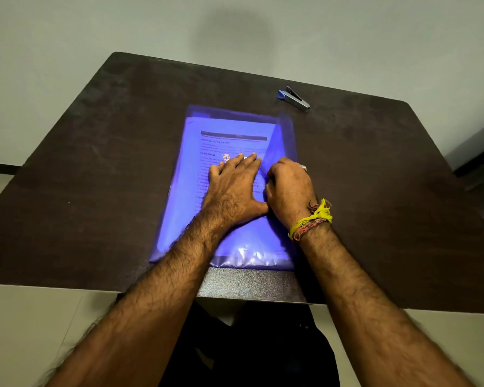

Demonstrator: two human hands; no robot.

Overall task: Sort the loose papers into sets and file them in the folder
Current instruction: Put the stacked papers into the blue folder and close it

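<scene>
- A blue see-through folder [179, 191] lies flat in the middle of a dark worktop [81, 163], with printed papers [232, 141] inside.
- The left hand [232, 188] presses flat on the folder, fingers spread.
- The right hand [289, 188], fingers curled, pinches the folder's flap [279, 141].
- A stapler [293, 98] sits well apart, far right.

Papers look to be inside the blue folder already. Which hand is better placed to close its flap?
Probably the right hand: its curled fingers already sit on the flap along the blue folder's right edge. The left hand lies flat on the folder over the papers, well placed to hold them steady.
</scene>
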